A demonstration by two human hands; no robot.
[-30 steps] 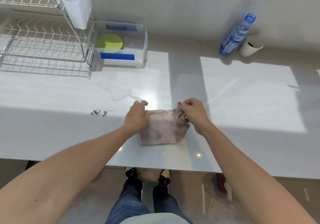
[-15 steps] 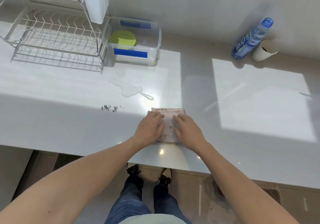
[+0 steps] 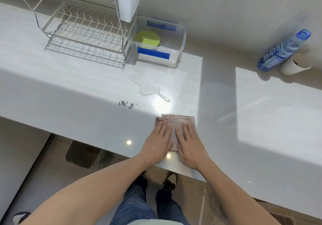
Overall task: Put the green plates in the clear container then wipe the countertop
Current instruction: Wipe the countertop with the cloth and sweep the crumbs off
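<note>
The white bench (image 3: 69,88) ran across the whole view, and the wire dish rack (image 3: 83,27) stood empty at its far left. Just right of the rack sat the clear container (image 3: 181,38), with the green plates (image 3: 147,39) lying flat inside toward its left end, so the first half of the task looked finished and the wiping was the step in hand. A folded pinkish cloth (image 3: 176,122) lay flat near the front edge of the bench, its long axis seemingly running from the person toward the back wall, the folded far edge facing the mess. The left hand (image 3: 157,142) and the right hand (image 3: 189,145) both lay open, palms down, fingers spread and pressing the cloth side by side, gripping nothing. Beyond the cloth, near it, a thin puddle of water (image 3: 148,88) trailed toward the container, and a small scatter of dark crumbs (image 3: 127,104) sat to its left. The next move probably called for pushing the cloth forward and left through the puddle, then the crumbs, with steady downward pressure.
</note>
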